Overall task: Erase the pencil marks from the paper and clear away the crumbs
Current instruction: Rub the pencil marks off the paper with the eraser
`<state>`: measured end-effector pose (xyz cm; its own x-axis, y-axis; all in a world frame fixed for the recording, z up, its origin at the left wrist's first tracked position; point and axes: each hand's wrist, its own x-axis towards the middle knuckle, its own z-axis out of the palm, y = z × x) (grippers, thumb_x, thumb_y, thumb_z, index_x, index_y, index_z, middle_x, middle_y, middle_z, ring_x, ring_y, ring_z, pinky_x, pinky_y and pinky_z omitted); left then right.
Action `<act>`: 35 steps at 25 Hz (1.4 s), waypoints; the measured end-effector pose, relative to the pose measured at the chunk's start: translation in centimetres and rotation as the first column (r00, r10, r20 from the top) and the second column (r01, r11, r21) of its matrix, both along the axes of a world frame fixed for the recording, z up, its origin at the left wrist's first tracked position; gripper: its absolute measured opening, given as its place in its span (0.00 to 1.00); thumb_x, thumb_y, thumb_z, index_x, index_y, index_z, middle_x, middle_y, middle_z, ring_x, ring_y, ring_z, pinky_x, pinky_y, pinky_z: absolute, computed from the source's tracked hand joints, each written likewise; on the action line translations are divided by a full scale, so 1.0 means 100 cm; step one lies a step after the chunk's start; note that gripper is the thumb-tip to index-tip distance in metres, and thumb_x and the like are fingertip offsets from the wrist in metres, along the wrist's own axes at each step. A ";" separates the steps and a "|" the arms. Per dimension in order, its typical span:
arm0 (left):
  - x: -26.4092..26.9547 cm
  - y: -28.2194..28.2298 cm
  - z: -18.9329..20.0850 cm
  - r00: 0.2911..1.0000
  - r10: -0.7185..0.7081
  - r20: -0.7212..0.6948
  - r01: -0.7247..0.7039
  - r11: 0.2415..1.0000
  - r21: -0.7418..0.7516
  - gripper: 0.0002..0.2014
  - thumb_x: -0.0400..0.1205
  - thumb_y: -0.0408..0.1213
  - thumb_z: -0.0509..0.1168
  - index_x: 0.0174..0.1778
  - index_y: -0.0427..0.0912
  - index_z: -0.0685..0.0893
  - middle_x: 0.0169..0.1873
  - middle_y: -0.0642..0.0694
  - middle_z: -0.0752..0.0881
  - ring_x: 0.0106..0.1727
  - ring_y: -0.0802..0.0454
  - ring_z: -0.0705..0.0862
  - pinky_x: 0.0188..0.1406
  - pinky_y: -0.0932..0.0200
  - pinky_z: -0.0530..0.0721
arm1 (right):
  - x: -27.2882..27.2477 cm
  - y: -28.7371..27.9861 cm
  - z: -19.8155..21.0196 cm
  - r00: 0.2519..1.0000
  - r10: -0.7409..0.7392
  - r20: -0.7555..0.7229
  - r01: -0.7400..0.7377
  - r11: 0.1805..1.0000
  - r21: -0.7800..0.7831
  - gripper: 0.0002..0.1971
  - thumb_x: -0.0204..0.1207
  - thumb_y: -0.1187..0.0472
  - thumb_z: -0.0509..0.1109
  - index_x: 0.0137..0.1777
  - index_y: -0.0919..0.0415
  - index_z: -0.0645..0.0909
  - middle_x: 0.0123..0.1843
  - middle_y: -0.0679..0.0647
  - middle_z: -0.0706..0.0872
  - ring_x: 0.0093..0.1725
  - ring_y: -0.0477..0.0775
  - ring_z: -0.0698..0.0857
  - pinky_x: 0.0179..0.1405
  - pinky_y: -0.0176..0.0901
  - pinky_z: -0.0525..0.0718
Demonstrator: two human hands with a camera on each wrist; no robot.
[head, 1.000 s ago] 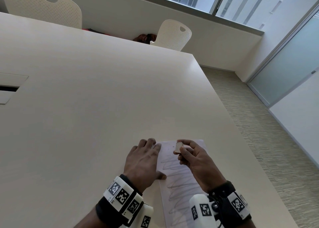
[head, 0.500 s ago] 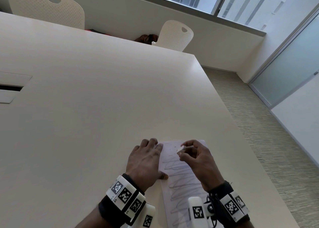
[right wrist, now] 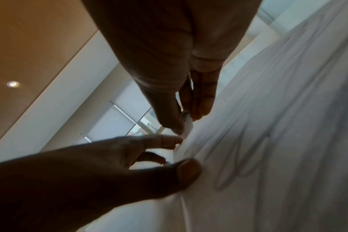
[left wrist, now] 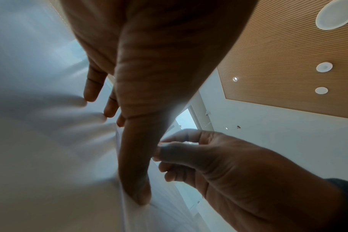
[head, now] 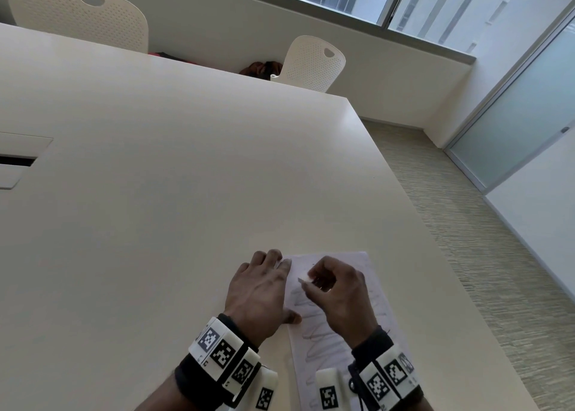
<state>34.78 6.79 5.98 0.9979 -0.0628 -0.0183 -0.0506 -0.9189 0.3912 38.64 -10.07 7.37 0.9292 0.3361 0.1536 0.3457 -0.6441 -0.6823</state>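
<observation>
A white sheet of paper (head: 329,342) with grey zigzag pencil marks (right wrist: 246,160) lies near the table's front right edge. My left hand (head: 264,289) lies flat with straight fingers, pressing the paper's left edge; its thumb (left wrist: 137,193) rests on the sheet. My right hand (head: 336,292) pinches a small white eraser (head: 305,279) between thumb and fingers. The eraser (right wrist: 187,127) sits low at the paper near its upper left part. Whether it touches the sheet I cannot tell.
The large cream table (head: 174,192) stretches away in front. A cable slot (head: 15,161) is set in it at the far left. Two white perforated chairs (head: 314,63) stand along the far side. The table's right edge (head: 413,205) drops to the carpet.
My right hand has lowered the eraser from a raised position down onto the upper part of the paper and turned it. The left hand has stayed pressing the paper's edge.
</observation>
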 end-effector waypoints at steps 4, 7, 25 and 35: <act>0.000 0.000 0.000 1.000 -0.004 0.000 0.004 1.000 0.007 0.50 0.70 0.69 0.72 0.83 0.50 0.61 0.77 0.53 0.63 0.77 0.51 0.62 0.74 0.54 0.68 | 0.011 -0.010 -0.009 0.994 -0.060 0.096 0.076 0.982 -0.175 0.04 0.71 0.55 0.80 0.41 0.51 0.87 0.37 0.43 0.84 0.36 0.40 0.85 0.38 0.38 0.88; 0.000 0.000 0.001 1.000 -0.007 0.001 0.007 1.000 0.010 0.50 0.70 0.69 0.71 0.83 0.50 0.61 0.77 0.53 0.63 0.77 0.51 0.62 0.74 0.54 0.68 | 0.002 -0.005 -0.006 0.992 -0.065 0.106 0.083 0.980 -0.181 0.04 0.71 0.55 0.81 0.39 0.53 0.89 0.36 0.43 0.84 0.34 0.40 0.84 0.36 0.36 0.87; -0.001 0.001 0.002 1.000 -0.015 -0.016 0.016 1.000 0.027 0.53 0.67 0.70 0.72 0.84 0.50 0.60 0.77 0.53 0.63 0.77 0.51 0.62 0.74 0.53 0.68 | -0.021 0.004 0.002 0.992 0.122 -0.042 -0.127 0.980 -0.153 0.02 0.73 0.58 0.80 0.43 0.54 0.92 0.39 0.43 0.86 0.37 0.41 0.85 0.38 0.34 0.86; -0.001 0.001 0.001 1.000 -0.019 -0.018 0.019 0.999 0.033 0.53 0.67 0.71 0.72 0.84 0.50 0.60 0.77 0.53 0.63 0.76 0.51 0.62 0.74 0.54 0.68 | -0.009 0.002 0.001 1.000 0.020 -0.016 -0.022 0.993 -0.119 0.03 0.72 0.59 0.80 0.45 0.55 0.93 0.39 0.44 0.86 0.37 0.39 0.85 0.36 0.26 0.82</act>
